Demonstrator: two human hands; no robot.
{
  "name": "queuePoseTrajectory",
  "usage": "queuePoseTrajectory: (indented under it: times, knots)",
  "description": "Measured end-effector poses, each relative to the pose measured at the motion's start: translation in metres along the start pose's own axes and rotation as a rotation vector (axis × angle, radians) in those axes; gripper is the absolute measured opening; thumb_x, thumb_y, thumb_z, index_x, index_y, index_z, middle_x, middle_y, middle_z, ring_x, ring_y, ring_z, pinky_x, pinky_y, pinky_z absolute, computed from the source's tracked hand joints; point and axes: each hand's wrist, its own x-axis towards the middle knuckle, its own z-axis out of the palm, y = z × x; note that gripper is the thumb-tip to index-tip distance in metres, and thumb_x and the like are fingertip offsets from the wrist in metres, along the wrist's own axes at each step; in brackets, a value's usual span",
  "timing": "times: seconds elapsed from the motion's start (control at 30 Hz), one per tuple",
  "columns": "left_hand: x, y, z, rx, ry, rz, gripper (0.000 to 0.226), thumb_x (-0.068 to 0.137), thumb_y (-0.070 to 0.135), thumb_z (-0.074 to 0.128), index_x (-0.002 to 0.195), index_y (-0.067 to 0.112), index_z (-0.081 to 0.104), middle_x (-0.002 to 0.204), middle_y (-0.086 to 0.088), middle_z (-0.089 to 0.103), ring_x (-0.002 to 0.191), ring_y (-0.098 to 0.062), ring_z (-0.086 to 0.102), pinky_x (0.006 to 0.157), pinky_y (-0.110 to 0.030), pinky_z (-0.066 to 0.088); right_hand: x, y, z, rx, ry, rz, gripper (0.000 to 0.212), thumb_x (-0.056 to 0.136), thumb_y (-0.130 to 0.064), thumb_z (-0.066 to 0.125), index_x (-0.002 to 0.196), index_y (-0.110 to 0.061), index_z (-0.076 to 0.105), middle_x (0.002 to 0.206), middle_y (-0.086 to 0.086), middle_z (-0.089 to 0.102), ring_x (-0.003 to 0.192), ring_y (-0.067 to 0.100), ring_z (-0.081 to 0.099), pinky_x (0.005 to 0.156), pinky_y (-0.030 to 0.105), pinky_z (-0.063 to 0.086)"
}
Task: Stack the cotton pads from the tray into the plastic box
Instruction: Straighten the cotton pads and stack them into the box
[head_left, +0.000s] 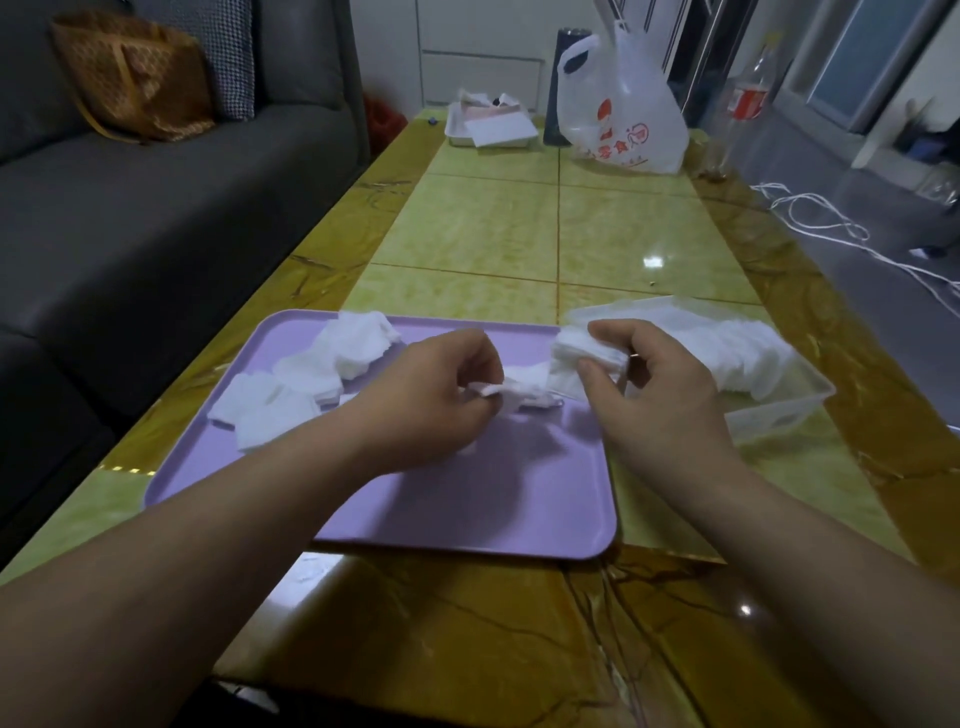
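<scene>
A lilac tray (467, 499) lies on the table in front of me. Loose white cotton pads (301, 384) are heaped along its far left side. My left hand (431, 395) hovers over the tray's middle and pinches a single cotton pad (498, 392) at its fingertips. My right hand (660, 384) is at the tray's far right corner, gripping a small stack of cotton pads (582, 356). Right of the tray stands the clear plastic box (779, 410), with a row of stacked pads (743, 358) lying inside it.
A dark grey sofa (130, 234) with a brown bag runs along the table's left side. At the far end stand a white tray (483, 130), a dark cylinder, a white plastic bag (623, 119) and a clear bottle (743, 104). White cables lie on the floor at right.
</scene>
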Motion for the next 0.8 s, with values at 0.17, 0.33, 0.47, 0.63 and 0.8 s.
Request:
queuePoseTrajectory:
  times: [0.17,0.33,0.47,0.63,0.8]
  knots:
    - [0.000,0.006,-0.003,-0.101,0.063,-0.013,0.015,0.089,0.013,0.068,0.095,0.026,0.065,0.080,0.009,0.068,0.067,-0.005,0.059,0.064,-0.021,0.049,0.000,-0.001,-0.001,0.025,0.015,0.016,0.031,0.093,-0.021,0.070,0.124,-0.026,0.067,0.098,-0.016,0.065,0.075,0.006,0.057,0.069,0.006,0.045]
    - [-0.004,0.017,-0.010,-0.262,0.082,-0.112,0.010,0.089,0.011,0.069,0.091,0.020,0.074,0.085,0.000,0.075,0.075,-0.013,0.066,0.066,-0.023,0.051,0.002,-0.003,-0.002,0.088,0.032,0.046,0.030,0.093,-0.020,0.071,0.121,-0.028,0.067,0.105,-0.017,0.068,0.083,0.007,0.062,0.075,0.008,0.049]
    - [-0.007,0.026,-0.010,-0.620,-0.039,-0.173,0.009,0.094,0.002,0.068,0.102,0.004,0.072,0.082,-0.005,0.071,0.072,-0.014,0.062,0.065,-0.027,0.053,0.002,-0.004,-0.001,0.193,-0.033,0.109,0.032,0.090,-0.013,0.074,0.117,-0.029,0.068,0.107,-0.016,0.070,0.089,0.009,0.070,0.081,0.021,0.056]
    - [-0.008,0.027,-0.001,-0.627,-0.065,-0.230,0.015,0.088,0.008,0.078,0.100,0.003,0.070,0.072,0.003,0.072,0.057,-0.007,0.060,0.056,-0.025,0.047,0.002,-0.006,0.001,0.441,-0.207,0.249,0.034,0.080,0.003,0.071,0.103,-0.021,0.074,0.101,0.002,0.079,0.090,0.018,0.076,0.082,0.038,0.063]
    - [-0.007,0.023,0.002,-0.619,-0.024,-0.274,0.020,0.083,0.007,0.083,0.098,0.003,0.072,0.076,0.001,0.076,0.066,-0.006,0.067,0.057,-0.016,0.048,0.000,-0.006,0.001,0.499,-0.297,0.250,0.027,0.095,0.003,0.064,0.117,-0.013,0.070,0.098,0.007,0.080,0.095,0.024,0.077,0.093,0.048,0.060]
